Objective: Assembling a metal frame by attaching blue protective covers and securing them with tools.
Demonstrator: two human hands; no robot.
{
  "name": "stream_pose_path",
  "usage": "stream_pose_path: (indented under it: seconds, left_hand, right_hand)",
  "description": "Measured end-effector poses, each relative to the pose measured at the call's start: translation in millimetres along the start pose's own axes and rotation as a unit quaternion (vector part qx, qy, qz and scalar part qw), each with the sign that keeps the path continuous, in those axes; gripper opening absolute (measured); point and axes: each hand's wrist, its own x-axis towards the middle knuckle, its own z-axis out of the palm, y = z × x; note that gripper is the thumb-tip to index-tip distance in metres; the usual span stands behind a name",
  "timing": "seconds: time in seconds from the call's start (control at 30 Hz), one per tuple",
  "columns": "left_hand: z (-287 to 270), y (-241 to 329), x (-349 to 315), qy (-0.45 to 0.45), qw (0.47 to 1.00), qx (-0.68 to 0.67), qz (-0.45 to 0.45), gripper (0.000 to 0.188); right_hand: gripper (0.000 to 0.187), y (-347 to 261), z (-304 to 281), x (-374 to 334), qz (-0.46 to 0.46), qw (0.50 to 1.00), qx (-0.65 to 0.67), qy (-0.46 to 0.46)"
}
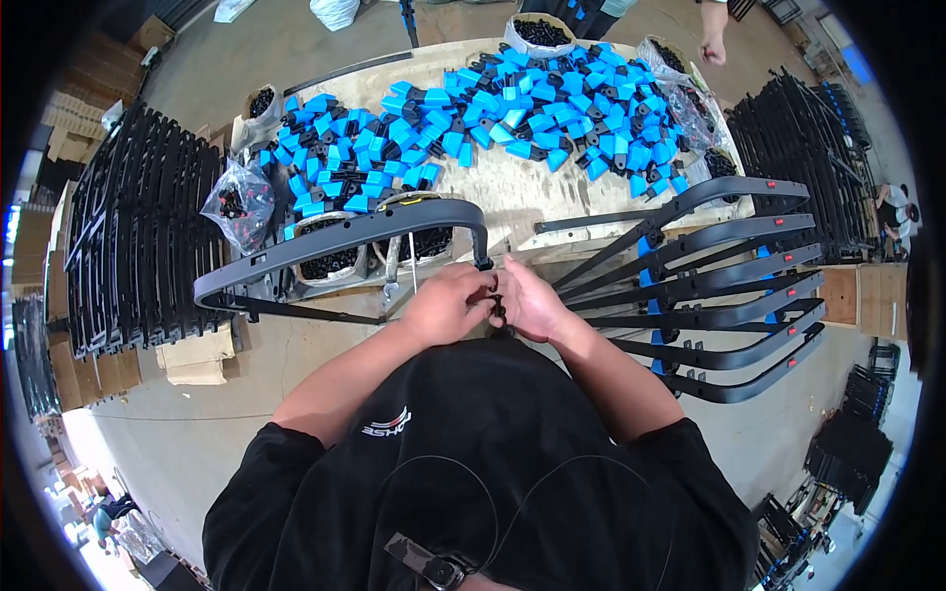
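Observation:
In front of my chest my two hands meet at some small black parts [499,313], too small to name. My left hand [445,305] is closed, its fingertips pinching at these parts. My right hand [532,298] is turned palm inward, cupped around them, with one finger pointing up; its other fingers are partly hidden. Just beyond my fingers is the bent end of a curved black frame [345,232], which lies over the table's near edge and reaches out to the left. A wrench-like metal tool [391,288] hangs left of my left hand.
Blue-and-black plastic pieces [522,103] are heaped across the wooden table [493,202]. Sacks of small black parts [540,32] stand around its edges. Several curved black frames [729,286] fan out at right. More frames [138,227] are stacked at left. Another person's hand [713,47] shows at far right.

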Motion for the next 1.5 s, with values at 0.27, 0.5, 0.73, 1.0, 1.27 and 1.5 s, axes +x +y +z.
stream_pose_path:
  seconds: [0.27, 0.5, 0.73, 1.0, 1.27, 1.5]
  left_hand:
    - [5, -12, -10, 0.014, 0.999, 0.032, -0.027, 0.020]
    - [11, -25, -11, 0.065, 0.984, -0.021, -0.167, 0.014]
    - [37, -73, -2, 0.070, 0.915, -0.302, -0.257, 0.018]
    - [27, -56, 6, 0.115, 0.808, -0.471, -0.336, 0.011]
    - [33, -61, 12, 0.068, 0.682, -0.615, -0.389, 0.023]
    - [44, -55, 17, 0.103, 0.687, -0.584, -0.421, 0.022]
  right_hand:
    - [0.059, 7, 1, 8, -0.003, 0.996, -0.082, -0.027]
    - [0.028, 15, -18, 15, -0.066, 0.971, -0.171, 0.155]
    - [0.029, 20, -26, 39, -0.170, 0.854, -0.406, 0.277]
    - [0.027, 9, -18, 29, -0.213, 0.819, -0.462, 0.265]
    - [0.022, -1, -17, 29, -0.194, 0.800, -0.509, 0.252]
    - [0.021, 0, -19, 30, -0.188, 0.809, -0.498, 0.248]
